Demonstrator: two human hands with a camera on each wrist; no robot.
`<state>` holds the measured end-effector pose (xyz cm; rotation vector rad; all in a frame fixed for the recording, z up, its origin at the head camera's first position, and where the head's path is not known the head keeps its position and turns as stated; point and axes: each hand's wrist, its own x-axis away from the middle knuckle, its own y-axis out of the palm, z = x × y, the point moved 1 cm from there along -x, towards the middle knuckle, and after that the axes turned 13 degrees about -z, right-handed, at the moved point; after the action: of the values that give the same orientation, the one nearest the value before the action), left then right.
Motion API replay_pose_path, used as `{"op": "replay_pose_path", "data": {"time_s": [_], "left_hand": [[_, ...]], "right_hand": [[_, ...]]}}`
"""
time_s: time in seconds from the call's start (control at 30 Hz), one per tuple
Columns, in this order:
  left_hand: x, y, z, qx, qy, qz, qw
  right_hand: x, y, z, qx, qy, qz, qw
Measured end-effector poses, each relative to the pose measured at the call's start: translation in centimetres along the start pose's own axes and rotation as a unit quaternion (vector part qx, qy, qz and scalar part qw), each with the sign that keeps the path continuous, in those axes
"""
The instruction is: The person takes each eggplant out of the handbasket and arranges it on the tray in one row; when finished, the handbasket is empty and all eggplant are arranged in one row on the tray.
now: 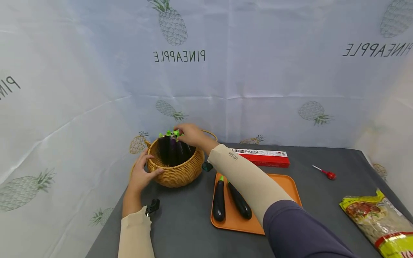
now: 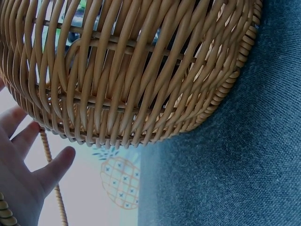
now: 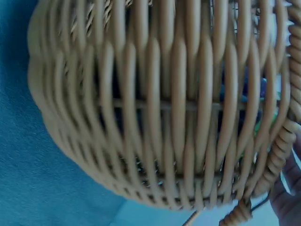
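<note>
A round wicker basket [image 1: 175, 176] stands at the back left in the head view, with several dark eggplants [image 1: 172, 152] upright inside, green stems at the top. My left hand [image 1: 141, 173] is at the basket's left side, fingers and thumb spread against it. In the left wrist view that hand [image 2: 23, 165] has its thumb extended below the weave [image 2: 117, 84]. Reaching over the basket from the right, my right hand [image 1: 192, 137] pinches the stem end of one eggplant. Its fingertips are partly hidden; the right wrist view shows only part of the hand [image 3: 287, 195] beside the rim.
An orange tray [image 1: 227, 224] right of the basket carries two eggplants [image 1: 219, 201], partly covered by my right arm. Behind it lies a red pasta box [image 1: 264, 159]. Farther right are a small red-handled tool [image 1: 330, 175] and a yellow clear-fronted food bag [image 1: 375, 218]. A pineapple-print cloth hangs behind.
</note>
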<state>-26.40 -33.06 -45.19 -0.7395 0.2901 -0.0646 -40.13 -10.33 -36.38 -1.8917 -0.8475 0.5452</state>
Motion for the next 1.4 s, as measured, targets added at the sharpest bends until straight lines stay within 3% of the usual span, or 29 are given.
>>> {"op": "replay_pose_path", "data": {"time_s": [0.27, 0.47, 0.67, 1.17, 1.3, 1.4], "left_hand": [[0.2, 0.7, 0.3, 0.007, 0.01, 0.005, 0.9999], [0.2, 1.0, 0.4, 0.011, 0.005, 0.004, 0.9999], [0.3, 0.8, 0.2, 0.012, 0.002, 0.007, 0.9999], [0.6, 0.6, 0.1, 0.007, -0.015, -0.002, 0.9999], [0.4, 0.5, 0.2, 0.01, -0.012, -0.002, 0.9999], [0.2, 0.3, 0.2, 0.01, -0.013, 0.0, 0.9999]], "right_hand": [[-0.4, 0.8, -0.3, 0.102, 0.024, -0.021, 0.9943], [-0.5, 1.0, -0.8, 0.119, 0.046, -0.022, 0.9915], [-0.7, 1.2, -1.4, 0.113, 0.013, 0.0, 0.9935], [-0.1, 2.6, -2.7, -0.036, -0.024, -0.014, 0.999], [0.2, 2.0, -2.6, -0.114, -0.029, 0.007, 0.993], [0.6, 1.2, -2.7, -0.186, -0.05, 0.03, 0.9807]]}}
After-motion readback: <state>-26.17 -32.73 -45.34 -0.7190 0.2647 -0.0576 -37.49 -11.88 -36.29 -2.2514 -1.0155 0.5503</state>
